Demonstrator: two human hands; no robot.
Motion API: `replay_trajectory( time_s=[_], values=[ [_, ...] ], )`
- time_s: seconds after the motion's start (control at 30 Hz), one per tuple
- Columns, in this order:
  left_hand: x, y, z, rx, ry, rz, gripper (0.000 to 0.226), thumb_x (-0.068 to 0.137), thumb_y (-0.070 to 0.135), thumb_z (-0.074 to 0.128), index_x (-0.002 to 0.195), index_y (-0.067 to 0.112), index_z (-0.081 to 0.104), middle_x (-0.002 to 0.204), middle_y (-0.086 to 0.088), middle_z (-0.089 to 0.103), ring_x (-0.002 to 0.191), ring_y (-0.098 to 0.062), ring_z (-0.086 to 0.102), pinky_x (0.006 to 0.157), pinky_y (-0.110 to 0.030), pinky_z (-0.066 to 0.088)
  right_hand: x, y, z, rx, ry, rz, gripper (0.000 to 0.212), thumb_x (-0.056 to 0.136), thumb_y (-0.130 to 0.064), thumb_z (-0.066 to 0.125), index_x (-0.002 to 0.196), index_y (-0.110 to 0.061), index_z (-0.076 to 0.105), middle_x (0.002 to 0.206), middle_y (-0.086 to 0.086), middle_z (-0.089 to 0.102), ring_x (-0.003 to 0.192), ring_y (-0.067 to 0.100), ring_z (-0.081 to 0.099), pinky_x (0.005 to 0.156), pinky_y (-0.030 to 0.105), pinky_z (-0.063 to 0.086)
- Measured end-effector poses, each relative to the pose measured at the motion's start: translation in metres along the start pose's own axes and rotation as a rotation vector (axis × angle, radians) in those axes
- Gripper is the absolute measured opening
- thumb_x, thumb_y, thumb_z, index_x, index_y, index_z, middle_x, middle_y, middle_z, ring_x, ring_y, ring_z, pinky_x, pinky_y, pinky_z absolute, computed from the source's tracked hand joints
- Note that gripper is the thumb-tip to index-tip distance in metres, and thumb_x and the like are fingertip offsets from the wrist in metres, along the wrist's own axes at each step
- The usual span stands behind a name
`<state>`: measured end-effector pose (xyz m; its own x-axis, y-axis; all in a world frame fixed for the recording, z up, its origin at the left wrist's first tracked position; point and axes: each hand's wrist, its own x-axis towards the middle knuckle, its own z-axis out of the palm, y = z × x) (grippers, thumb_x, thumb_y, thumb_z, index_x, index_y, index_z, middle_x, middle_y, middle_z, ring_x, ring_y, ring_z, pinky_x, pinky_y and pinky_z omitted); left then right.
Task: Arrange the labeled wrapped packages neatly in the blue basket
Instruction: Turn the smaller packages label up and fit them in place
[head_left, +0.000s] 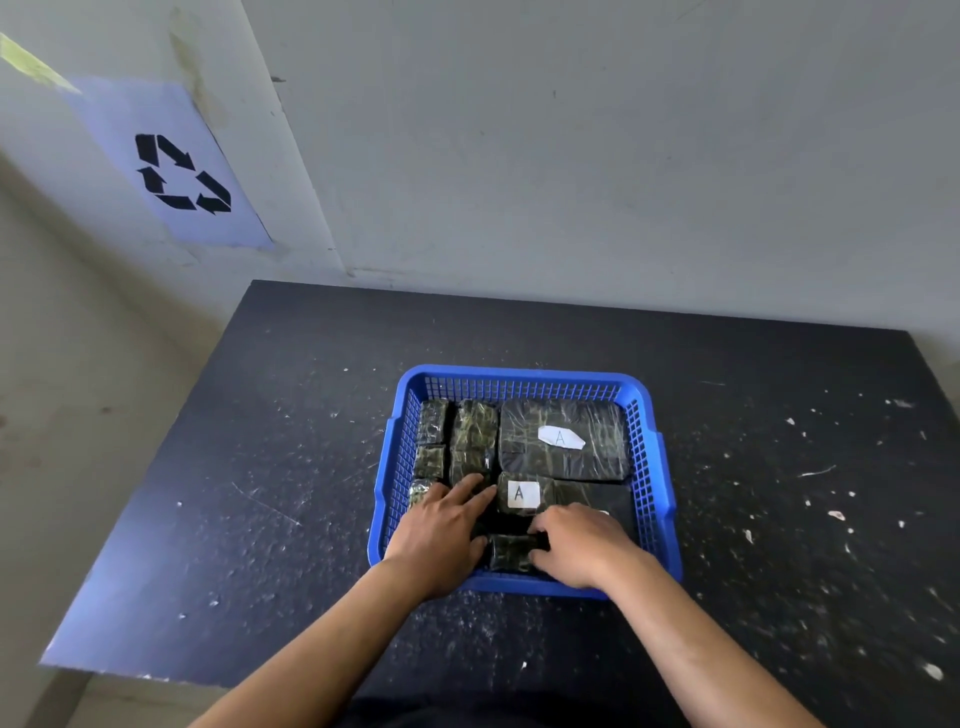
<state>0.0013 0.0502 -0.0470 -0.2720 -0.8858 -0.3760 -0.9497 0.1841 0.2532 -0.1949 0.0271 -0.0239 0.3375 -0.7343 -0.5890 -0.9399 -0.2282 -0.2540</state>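
Keep right hand (582, 548) pinching small wrapped package (511, 552) at near edge of blue basket (649, 415), left hand (441, 525) flat and unclenched on neighbouring packages, then probably slide it flush below small A-labelled package (522, 493), without disturbing large A-labelled package (563, 439) at far right corner.

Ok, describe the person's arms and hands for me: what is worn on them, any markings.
Both forearms are bare up to the bottom edge of the picture: no sleeves show. The left hand and the right hand wear no gloves, and no rings, watch or bands can be seen. No markings show on either arm. Dark clothing shows at the bottom edge between the arms.
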Motion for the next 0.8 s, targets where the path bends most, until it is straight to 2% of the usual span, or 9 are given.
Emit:
replay_trajectory(
  time_s=[0.13,0.27,0.4,0.47,0.53,0.57,0.63,0.7,0.8],
  values=[
    [0.001,-0.003,0.002,-0.038,0.038,0.011,0.062,0.096,0.041,0.044,0.153,0.035,0.02,0.162,0.009,0.019,0.133,-0.025,0.032,0.105,-0.042,0.039,-0.001,-0.008,-0.003,0.041,0.101,0.037,0.023,0.086,-0.044,0.064,0.103,-0.028,0.065,0.102,-0.001,0.065,0.094,0.024,0.061,0.073,0.038,0.048],
    [0.0,-0.007,0.006,-0.075,0.093,0.018,0.056,0.094,0.037,0.04,0.15,0.034,0.032,0.16,0.009,0.027,0.127,-0.024,0.037,0.101,-0.041,0.042,-0.011,-0.015,0.005,0.12,0.16,0.07,0.017,0.085,-0.043,0.067,0.094,-0.031,0.06,0.095,-0.009,0.05,0.098,0.019,0.056,0.068,0.034,0.036],
    [-0.002,-0.007,0.008,-0.108,0.137,0.028,0.052,0.091,0.038,0.041,0.142,0.031,0.047,0.157,0.009,0.034,0.123,-0.023,0.041,0.094,-0.042,0.047,-0.019,-0.022,0.019,0.167,0.143,0.115,0.02,0.093,-0.042,0.059,0.092,-0.026,0.069,0.107,-0.004,0.058,0.103,0.023,0.054,0.075,0.037,0.047],
    [-0.002,-0.009,0.009,-0.099,0.147,0.041,0.046,0.09,0.038,0.041,0.133,0.032,0.057,0.156,0.008,0.036,0.121,-0.024,0.042,0.091,-0.042,0.048,-0.019,-0.021,0.021,0.21,0.127,0.141,0.018,0.093,-0.04,0.057,0.087,-0.026,0.067,0.099,-0.005,0.064,0.09,0.02,0.06,0.064,0.034,0.046],
    [-0.003,-0.009,0.008,-0.098,0.146,0.054,0.039,0.089,0.038,0.042,0.117,0.035,0.068,0.156,0.007,0.036,0.119,-0.024,0.043,0.088,-0.041,0.049,-0.018,-0.017,0.019,0.289,0.091,0.167,0.01,0.091,-0.039,0.061,0.093,-0.029,0.059,0.089,-0.006,0.063,0.075,0.014,0.059,0.054,0.032,0.041],
    [-0.003,-0.009,0.008,-0.107,0.14,0.057,0.037,0.088,0.037,0.043,0.111,0.036,0.072,0.156,0.007,0.036,0.119,-0.024,0.042,0.087,-0.04,0.048,-0.017,-0.015,0.018,0.312,0.081,0.169,0.016,0.09,-0.039,0.063,0.101,-0.031,0.056,0.092,-0.006,0.063,0.076,0.014,0.059,0.057,0.034,0.044],
    [-0.004,-0.008,0.006,-0.129,0.124,0.056,0.034,0.088,0.036,0.044,0.104,0.038,0.075,0.157,0.008,0.034,0.12,-0.023,0.041,0.089,-0.04,0.048,-0.015,-0.013,0.016,0.286,0.051,0.152,0.039,0.089,-0.043,0.064,0.124,-0.031,0.051,0.107,-0.003,0.065,0.09,0.019,0.061,0.068,0.036,0.048],
    [-0.005,-0.008,0.004,-0.158,0.114,0.046,0.036,0.087,0.036,0.043,0.102,0.04,0.075,0.158,0.009,0.032,0.123,-0.023,0.04,0.092,-0.04,0.047,-0.01,-0.015,0.014,0.195,0.0,0.13,0.052,0.092,-0.047,0.059,0.138,-0.026,0.049,0.12,0.002,0.065,0.103,0.025,0.061,0.072,0.035,0.046],
    [-0.007,-0.007,0.002,-0.173,0.109,0.023,0.038,0.086,0.038,0.04,0.102,0.042,0.074,0.159,0.011,0.031,0.123,-0.021,0.039,0.094,-0.039,0.046,-0.003,-0.018,0.012,0.119,-0.068,0.086,0.044,0.094,-0.05,0.054,0.128,-0.022,0.058,0.116,0.003,0.067,0.106,0.028,0.062,0.074,0.036,0.047]
  ],
)
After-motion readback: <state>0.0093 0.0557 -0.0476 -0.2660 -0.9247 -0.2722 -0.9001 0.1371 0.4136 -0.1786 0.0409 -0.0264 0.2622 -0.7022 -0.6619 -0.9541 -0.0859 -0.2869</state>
